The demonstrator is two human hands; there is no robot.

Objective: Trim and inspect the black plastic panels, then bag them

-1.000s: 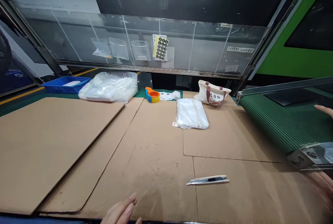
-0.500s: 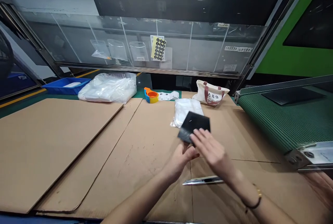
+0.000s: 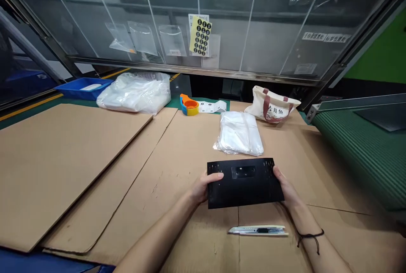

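A flat black rectangular panel [image 3: 244, 188] is held up over the cardboard, its broad face turned to me. It has small slots near both upper corners and an elongated cut-out near its top edge. My left hand [image 3: 203, 184] grips the left end, thumb across the front and fingers hidden behind. At the right end my right hand [image 3: 285, 184] holds the edge, thumb at the upper corner. Below the panel a utility knife [image 3: 258, 230] lies on the cardboard. Just beyond it rests a stack of clear plastic bags [image 3: 239, 133].
Cardboard sheets [image 3: 72, 171] cover the table. Along the back stand a blue tray [image 3: 82, 89], a large plastic-wrapped bundle [image 3: 135, 95], an orange and yellow tape dispenser [image 3: 190, 107], a label strip [image 3: 212, 106] and a canvas bag [image 3: 271, 106]. A green conveyor belt [image 3: 364, 150] runs at the right.
The black panel has turned from a tilted, foreshortened pose to face me broadly, and come lower and nearer. My right hand has moved from its face to its right end. The view has tilted down.
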